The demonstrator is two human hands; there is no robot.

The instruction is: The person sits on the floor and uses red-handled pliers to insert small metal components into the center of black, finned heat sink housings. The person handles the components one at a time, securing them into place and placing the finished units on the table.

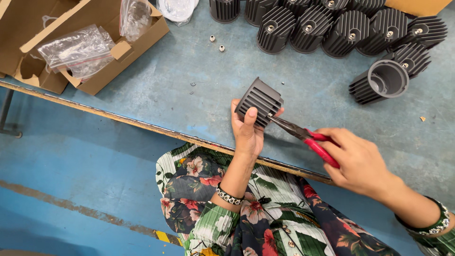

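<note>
Left hand (247, 129) is what I see first: it is wrapped around one dark grey finned housing (259, 102), thumb across the ribs, holding it tilted just above the near edge of the counter (156, 90). My right hand (356, 160) is clenched on the red handles of a single pair of long-nose pliers (303, 135), whose tips meet the lower right corner of that held housing; what they pinch there is too small for me to make out.

Beyond the held housing, toward the far right of the counter, I count about ten more finned housings (353, 31) packed in a cluster, several cut off by the top of the frame, so the count is loose. One more housing (381, 81) lies on its side, right of the held one, its open hollow end facing me.

Up and left of the held housing, two small silver fittings (216, 43) sit on the bare counter, and nearer it some tiny dark bits I cannot identify.

Far left of the held housing, an open cardboard box (90, 47) holds clear plastic bags (76, 50); I count three, contents unreadable. Another clear bag (177, 8) lies at the top edge, cropped.
</note>
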